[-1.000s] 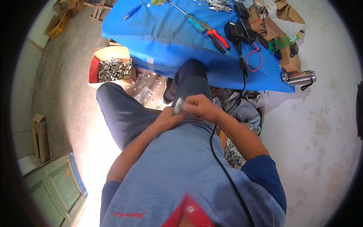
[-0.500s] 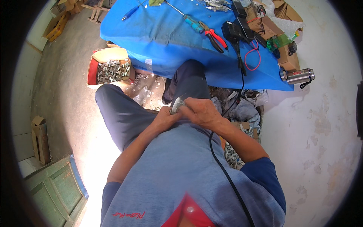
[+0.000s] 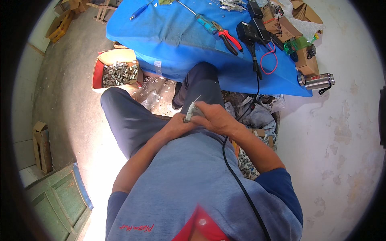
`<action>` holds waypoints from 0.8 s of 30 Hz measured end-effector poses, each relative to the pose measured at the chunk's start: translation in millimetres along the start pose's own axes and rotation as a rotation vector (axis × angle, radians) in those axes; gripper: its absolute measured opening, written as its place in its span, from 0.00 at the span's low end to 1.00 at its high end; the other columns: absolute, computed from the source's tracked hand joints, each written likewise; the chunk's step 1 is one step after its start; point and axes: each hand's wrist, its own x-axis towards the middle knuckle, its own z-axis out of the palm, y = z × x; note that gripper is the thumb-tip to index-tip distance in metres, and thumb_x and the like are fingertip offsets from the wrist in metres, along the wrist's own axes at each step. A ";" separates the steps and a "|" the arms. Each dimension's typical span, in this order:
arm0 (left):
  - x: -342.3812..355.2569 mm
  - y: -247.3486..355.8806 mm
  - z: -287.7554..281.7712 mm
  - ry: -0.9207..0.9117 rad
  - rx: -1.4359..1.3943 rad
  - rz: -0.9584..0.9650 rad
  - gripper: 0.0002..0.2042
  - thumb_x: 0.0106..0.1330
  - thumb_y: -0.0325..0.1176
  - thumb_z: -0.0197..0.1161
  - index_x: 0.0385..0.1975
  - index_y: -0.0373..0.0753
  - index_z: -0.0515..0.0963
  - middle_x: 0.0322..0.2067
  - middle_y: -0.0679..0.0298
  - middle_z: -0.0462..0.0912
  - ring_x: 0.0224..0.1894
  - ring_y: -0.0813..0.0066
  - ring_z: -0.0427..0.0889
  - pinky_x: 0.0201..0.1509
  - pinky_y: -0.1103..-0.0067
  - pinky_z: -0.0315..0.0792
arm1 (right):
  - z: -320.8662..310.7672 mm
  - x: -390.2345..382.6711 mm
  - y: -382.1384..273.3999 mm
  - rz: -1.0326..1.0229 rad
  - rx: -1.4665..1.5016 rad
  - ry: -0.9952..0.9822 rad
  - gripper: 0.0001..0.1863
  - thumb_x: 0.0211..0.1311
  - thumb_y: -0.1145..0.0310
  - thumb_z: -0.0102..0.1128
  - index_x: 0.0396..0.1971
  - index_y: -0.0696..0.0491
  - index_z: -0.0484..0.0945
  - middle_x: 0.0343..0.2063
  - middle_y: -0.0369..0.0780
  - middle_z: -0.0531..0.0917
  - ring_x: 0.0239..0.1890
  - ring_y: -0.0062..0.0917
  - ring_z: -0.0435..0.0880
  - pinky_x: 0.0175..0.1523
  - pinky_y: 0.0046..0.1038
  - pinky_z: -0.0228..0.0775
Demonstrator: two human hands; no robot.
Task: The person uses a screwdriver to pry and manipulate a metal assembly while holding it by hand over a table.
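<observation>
Both my hands meet above my lap, around a small whitish-grey part (image 3: 190,112) with a thin pin pointing up from its top. My left hand (image 3: 177,126) is closed round the lower end of this part. From the other side, the fingers of my right hand (image 3: 215,117) press on it, curled over its upper right. What kind of part it is cannot be made out, and its lower end is hidden in my fingers. A black cable (image 3: 237,177) hangs over my shirt beneath my right forearm.
Ahead stands a table with a blue cover (image 3: 161,30), carrying red-handled pliers (image 3: 229,39), a teal-handled screwdriver (image 3: 206,25), black power adapters (image 3: 253,31) and a steel flask (image 3: 319,81). A carton of small metal pieces (image 3: 119,74) sits on the floor left. A wall (image 3: 337,128) rises right.
The whitish-grey part has turned slightly in my hands, and its thin pin now shows at the top. My right fingers have shifted a little along it.
</observation>
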 end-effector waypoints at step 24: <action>2.7 16.7 3.7 -0.149 -0.086 -0.104 0.22 0.64 0.52 0.61 0.17 0.42 0.70 0.14 0.73 0.67 0.18 0.86 0.61 0.22 0.82 0.55 | -8.3 -1.2 25.9 0.059 -0.275 -0.027 0.11 0.66 0.63 0.51 0.36 0.56 0.73 0.21 0.52 0.79 0.28 0.52 0.79 0.34 0.48 0.70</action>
